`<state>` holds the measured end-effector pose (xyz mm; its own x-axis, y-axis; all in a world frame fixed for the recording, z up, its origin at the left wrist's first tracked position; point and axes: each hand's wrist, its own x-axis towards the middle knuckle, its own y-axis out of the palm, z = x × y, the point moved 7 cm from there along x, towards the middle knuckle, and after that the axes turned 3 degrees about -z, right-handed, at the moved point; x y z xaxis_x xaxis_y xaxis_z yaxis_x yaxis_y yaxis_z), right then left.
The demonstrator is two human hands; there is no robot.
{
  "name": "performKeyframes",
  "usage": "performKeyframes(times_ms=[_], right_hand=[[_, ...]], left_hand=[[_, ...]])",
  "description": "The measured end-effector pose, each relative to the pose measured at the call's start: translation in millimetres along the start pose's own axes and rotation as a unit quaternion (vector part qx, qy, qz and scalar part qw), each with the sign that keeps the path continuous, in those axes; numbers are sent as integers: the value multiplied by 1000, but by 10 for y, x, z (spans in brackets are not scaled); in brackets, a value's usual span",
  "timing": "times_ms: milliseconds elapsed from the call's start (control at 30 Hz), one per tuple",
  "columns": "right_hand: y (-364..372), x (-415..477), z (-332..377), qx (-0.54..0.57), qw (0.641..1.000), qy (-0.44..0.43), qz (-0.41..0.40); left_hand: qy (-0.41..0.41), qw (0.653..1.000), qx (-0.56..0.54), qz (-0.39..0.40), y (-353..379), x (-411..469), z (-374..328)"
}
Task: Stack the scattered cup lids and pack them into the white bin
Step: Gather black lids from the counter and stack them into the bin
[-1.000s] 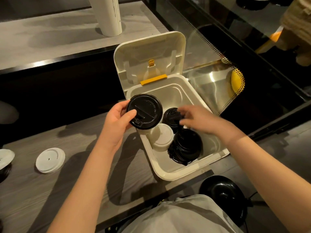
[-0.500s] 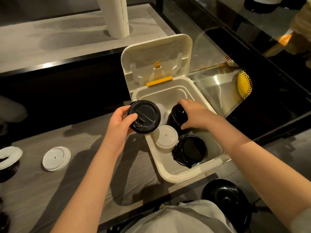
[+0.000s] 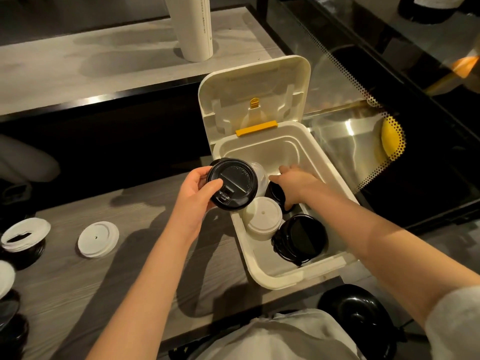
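Over the left rim of the bin (image 3: 298, 278), the left hand (image 3: 197, 190) clutches black lids (image 3: 235, 187). The right hand (image 3: 296, 183) (grip unclear) covers another stack (image 3: 275, 196).

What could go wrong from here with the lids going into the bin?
1. The left hand grips the black lids at one side, above the white bin's rim; they could slip or fan apart.
2. The right hand and the stacks crowd that corner, so lowering the lids there could topple the white stack.
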<state>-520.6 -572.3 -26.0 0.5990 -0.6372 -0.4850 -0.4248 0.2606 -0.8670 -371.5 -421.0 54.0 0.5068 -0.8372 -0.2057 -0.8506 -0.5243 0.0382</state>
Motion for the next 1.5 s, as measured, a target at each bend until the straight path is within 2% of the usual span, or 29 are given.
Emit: performKeyframes(times_ms=[100,167,200,267,333,400,433,533,667,833,900,1000,1100,1300,1500], right_hand=[[-10,5,-2,-6,1000,4,17],[-94,-35,-53,60,998,14,3],[-198,-79,-84,111,993,13,-32],[-480,-241,-140,227,964,-5,-138],[-717,-498,-155,363,910,-53,-195],[-816,-746,-74,453,871,-109,-159],[-835,-836,-18,464,865,-135,-137],[-822,-957,28,452,864,-177,-131],[-824,-1042,-55,436,872,-174,-139],[-830,-1154,11,421,871,-166,-189],[-776,-1149,-10,399,886,-142,-190],[-579,-1153,-164,304,939,-50,-153],[-255,-1162,-159,209,976,0,-68],[229,-1071,130,70,997,12,27],[361,-963,191,31,997,42,60]], left_hand=[[-1,1000,5,1,13,-11,0],[-1,1000,6,3,20,-13,-11],[-1,1000,6,5,26,-9,-21],[-1,1000,2,13,56,-1,-53],[1,999,-12,32,129,-2,-115],[10,997,-23,70,247,-22,-205],[14,995,-26,95,317,-36,-242],[19,987,-32,154,484,-70,-318],[8,981,-26,191,575,-78,-307],[-20,975,-27,219,665,-114,-227],[-24,974,-8,224,645,-126,-202],[-15,986,18,165,480,-81,-175],[-8,997,18,73,245,24,-117],[-29,999,9,24,127,34,70],[-28,1000,6,8,156,40,90]])
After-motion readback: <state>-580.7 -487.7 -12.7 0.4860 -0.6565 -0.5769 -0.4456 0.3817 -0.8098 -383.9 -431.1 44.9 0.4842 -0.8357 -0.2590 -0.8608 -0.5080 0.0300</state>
